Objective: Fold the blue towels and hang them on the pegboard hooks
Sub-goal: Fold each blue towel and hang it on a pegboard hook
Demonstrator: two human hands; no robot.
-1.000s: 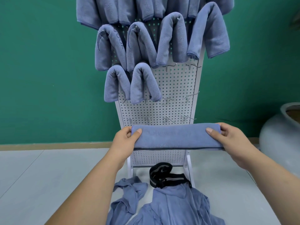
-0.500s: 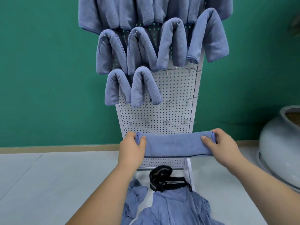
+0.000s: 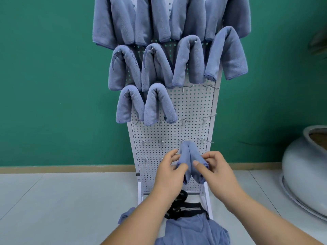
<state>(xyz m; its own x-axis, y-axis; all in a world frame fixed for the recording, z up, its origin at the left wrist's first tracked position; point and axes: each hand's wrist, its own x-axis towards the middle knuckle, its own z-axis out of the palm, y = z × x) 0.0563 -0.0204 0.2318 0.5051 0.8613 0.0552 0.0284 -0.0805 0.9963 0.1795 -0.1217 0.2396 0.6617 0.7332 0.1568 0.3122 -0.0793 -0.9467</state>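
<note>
1. Change. Half a second ago I held the towel (image 3: pixel 188 156) stretched level between both hands, a long flat band across the lower centre of the frame. Now its two ends are brought together. The towel is doubled into a narrow upside-down U, fold uppermost, with both legs hanging side by side.

2. Hands. The left hand (image 3: pixel 172 175) pinches the left leg: its fingers (image 3: pixel 174 157) curl behind the cloth and the thumb presses on the front. The right hand (image 3: pixel 218 172) pinches the right leg the same way, its fingers (image 3: pixel 208 155) narrow on the cloth. The hands are now just beside each other; a moment ago they were well apart.

3. Position. The towel is in the lower centre of the frame, in front of the lower part of the pegboard (image 3: pixel 194 106). Its fold lies just under a low hook (image 3: pixel 181 140). I cannot tell whether the cloth touches it.

4. Meaning. I judge the folding of this towel complete, since it has the same shape as the hung towels (image 3: pixel 159 103) above. Hanging remains. A free hook (image 3: pixel 184 88) stands at the centre of the frame, just right of the two lowest hung towels. To use it, I must raise the towel and drop the fold over the prong.

5. Caution. The cloth is soft, so the legs may slide apart if either pinch eases. Loose towels (image 3: pixel 191 230) lie on the floor at the bottom of the frame, so the task is not finished.
</note>
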